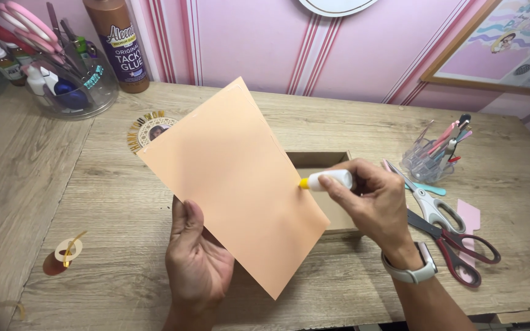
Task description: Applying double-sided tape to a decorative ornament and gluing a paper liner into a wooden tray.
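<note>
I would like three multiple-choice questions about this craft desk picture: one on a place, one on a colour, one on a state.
1. Where do the scissors lie?
A. on the desk to the right of the right hand
B. inside the round tub
C. under the card

2. What colour is the card?
A. dark green
B. pale peach
C. black

3. What is the state of the small glue bottle?
A. lying alone on the desk
B. standing capped by the wall
C. held in the right hand, yellow tip at the card's edge

Answers: 1 A, they rest on the wood beside that hand. 2 B, the sheet is light orange-pink. 3 C, the fingers grip it while the left hand holds the card.
</note>
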